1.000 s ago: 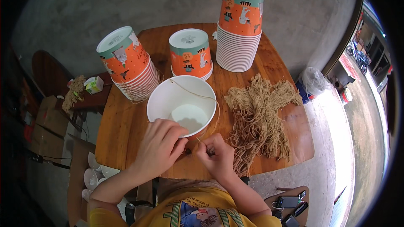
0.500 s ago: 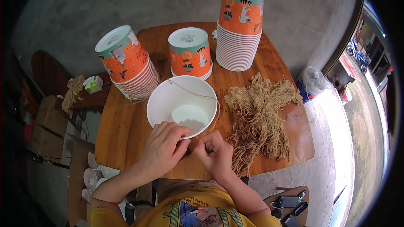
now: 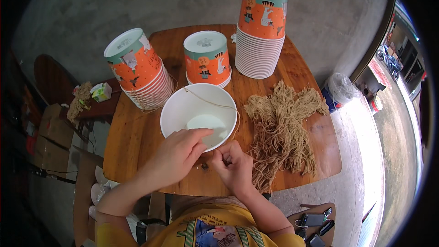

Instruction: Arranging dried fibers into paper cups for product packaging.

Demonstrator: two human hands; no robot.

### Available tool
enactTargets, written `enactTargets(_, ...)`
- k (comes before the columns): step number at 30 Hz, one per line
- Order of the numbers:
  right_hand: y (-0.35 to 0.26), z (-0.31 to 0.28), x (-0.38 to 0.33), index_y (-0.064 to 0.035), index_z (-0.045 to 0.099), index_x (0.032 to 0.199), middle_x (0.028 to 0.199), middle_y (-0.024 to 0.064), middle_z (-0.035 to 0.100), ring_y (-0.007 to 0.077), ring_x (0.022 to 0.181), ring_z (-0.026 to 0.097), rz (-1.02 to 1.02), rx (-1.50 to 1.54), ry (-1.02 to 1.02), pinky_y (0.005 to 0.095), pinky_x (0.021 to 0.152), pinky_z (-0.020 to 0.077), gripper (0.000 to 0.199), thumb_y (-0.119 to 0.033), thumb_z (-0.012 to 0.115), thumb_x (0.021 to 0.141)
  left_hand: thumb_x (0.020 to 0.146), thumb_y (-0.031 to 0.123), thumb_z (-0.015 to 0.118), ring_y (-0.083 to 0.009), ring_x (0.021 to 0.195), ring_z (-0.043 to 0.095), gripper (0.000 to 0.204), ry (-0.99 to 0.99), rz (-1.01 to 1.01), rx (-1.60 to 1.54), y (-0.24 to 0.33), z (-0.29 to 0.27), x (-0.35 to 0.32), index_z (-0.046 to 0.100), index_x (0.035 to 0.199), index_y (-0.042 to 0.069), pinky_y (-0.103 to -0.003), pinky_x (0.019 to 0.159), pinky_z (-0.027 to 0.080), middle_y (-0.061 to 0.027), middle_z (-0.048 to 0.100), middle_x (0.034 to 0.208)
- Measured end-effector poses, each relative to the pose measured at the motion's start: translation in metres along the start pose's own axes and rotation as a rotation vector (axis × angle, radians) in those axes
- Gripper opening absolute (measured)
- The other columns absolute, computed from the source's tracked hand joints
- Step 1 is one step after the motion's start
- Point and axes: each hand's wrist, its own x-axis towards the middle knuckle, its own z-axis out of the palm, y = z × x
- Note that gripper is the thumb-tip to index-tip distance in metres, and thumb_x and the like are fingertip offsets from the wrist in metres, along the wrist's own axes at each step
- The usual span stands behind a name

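A white-lined paper bucket point(image 3: 176, 110) sits at the middle of the table, tipped with its mouth toward me. A thin tan cord point(image 3: 208, 102) hangs across its mouth from the far rim and runs down the right outside. My left hand point(image 3: 176, 158) lies over the near-left rim, its index finger stretched into the bucket and apart from the thumb; its other fingers are mostly hidden. Just outside the near-right rim, my right hand point(image 3: 234, 167) is closed in a pinch on the cord, whose end is hidden by the fingers. A heap of tan cords point(image 3: 283, 128) lies to the right.
Upside-down orange and green paper buckets stand behind: a left stack point(image 3: 137, 68) with cord about it, a short middle one point(image 3: 206, 61) and a tall right stack point(image 3: 260, 32). An open carton point(image 3: 82, 201) is at lower left. Phones point(image 3: 313, 219) lie on a stool.
My left hand has shifted, its index finger now stretching farther into the bucket and its thumb drawn away from the right hand. My right hand stays pinched near the rim.
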Motion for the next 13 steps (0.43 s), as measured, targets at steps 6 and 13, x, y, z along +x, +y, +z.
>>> enactTargets(6, 0.000, 0.000, 0.001, -0.0066, 0.053, 0.083, 0.059, 0.0066, 0.060, 0.0196, 0.051, 0.062, 0.028, -0.016, -0.033, 0.0302, 0.051, 0.0492, 0.016, -0.010, 0.069, 0.082, 0.095, 0.018, 0.052, -0.0328, 0.084, 0.063, 0.018, -0.445, -0.096, -0.045, -0.013, -0.016, 0.039, 0.059, 0.107, 0.006, -0.040, 0.074, 0.049, -0.0127, 0.066, 0.091)
enactTargets(13, -0.004, -0.008, 0.006, -0.0079, 0.055, 0.090, 0.064, 0.0071, 0.064, 0.0207, 0.055, 0.065, 0.046, 0.012, -0.081, 0.0313, 0.053, 0.0514, 0.017, -0.014, 0.069, 0.085, 0.094, 0.019, 0.056, -0.0207, 0.087, 0.061, 0.016, -0.343, -0.045, 0.045, -0.011, -0.014, 0.037, 0.058, 0.099, 0.004, -0.034, 0.077, 0.047, -0.0085, 0.064, 0.096)
